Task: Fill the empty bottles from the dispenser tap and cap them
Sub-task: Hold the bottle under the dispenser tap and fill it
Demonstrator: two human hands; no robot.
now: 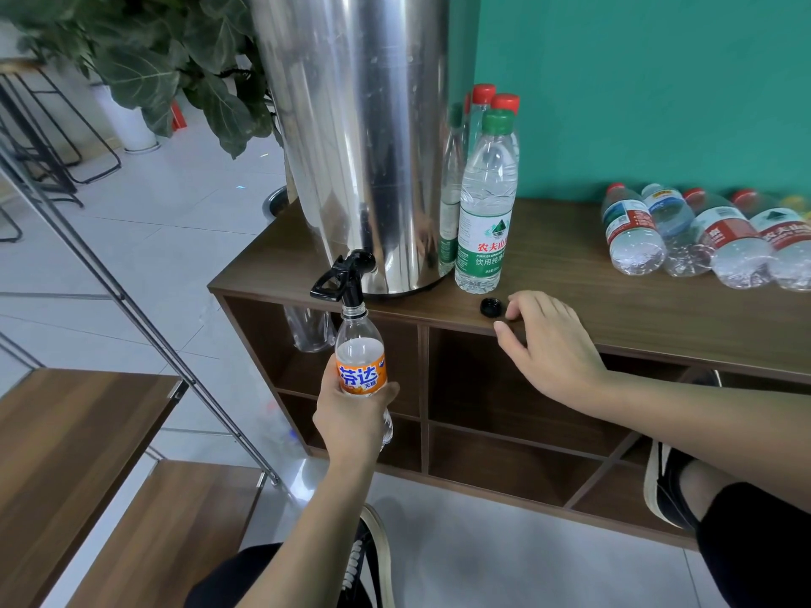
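Filling underway: your left hand (351, 414) grips the orange-labelled clear plastic bottle (360, 366) under the black tap (344, 274); your right hand (550, 344) rests loosely open beside its black cap (491, 307); capping remains.

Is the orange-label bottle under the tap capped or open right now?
Open. The orange-label bottle has a bare neck under the tap, and a black cap lies on the cabinet top by the right hand.

Your dispenser (360, 138) stands far left on the table (570, 274); upright bottles (485, 204) just right of it, cap (491, 307) near them, lying bottles (702, 234) far right.
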